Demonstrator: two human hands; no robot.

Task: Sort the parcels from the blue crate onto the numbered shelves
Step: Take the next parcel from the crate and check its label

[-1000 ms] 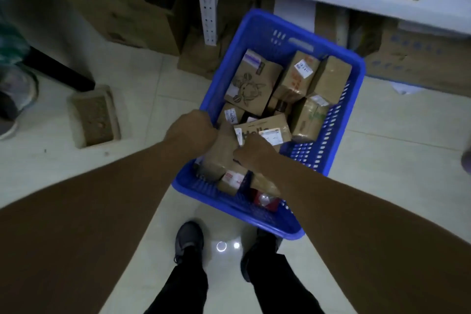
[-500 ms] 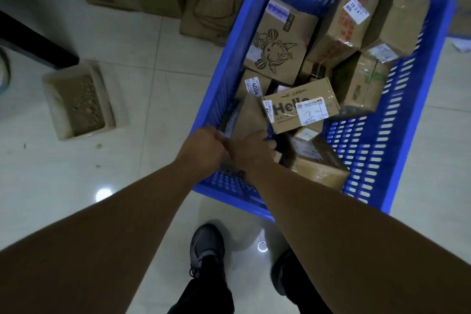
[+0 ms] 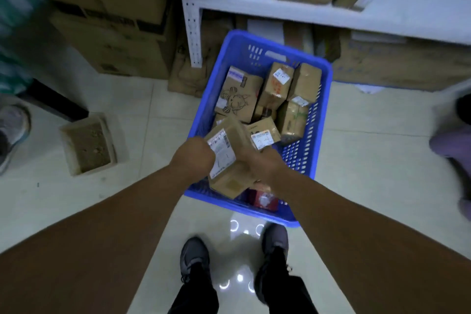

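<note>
Left hand [image 3: 193, 158] and right hand [image 3: 260, 160] clasp stiff, seemingly light parcel [image 3: 229, 160] by its sides, at crate's [image 3: 323, 120] six o'clock.

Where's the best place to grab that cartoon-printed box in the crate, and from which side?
Probably from above, gripping the cartoon box across its left and right edges. It lies tilted with its broad printed face up, leaning by the blue crate's left wall; neighbours crowd its right, so fingers should slide down along the edges.
</note>
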